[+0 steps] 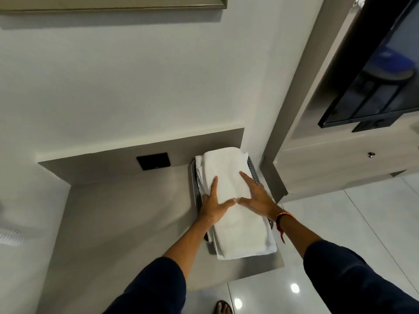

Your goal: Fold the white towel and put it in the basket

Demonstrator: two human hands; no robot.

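The white towel lies folded into a long strip on top of the grey perforated basket, covering most of it and hanging over its near end. My left hand rests flat on the towel's left side, fingers spread, with its outer fingers curled over the towel's left edge. My right hand lies flat on the towel's right side, fingers spread. The two thumbs nearly meet in the towel's middle. Neither hand grips the cloth.
The basket stands at the right end of a grey desk against the wall, with a black wall socket behind. A cabinet with a dark screen stands to the right. Glossy floor tiles and my sandalled foot are below.
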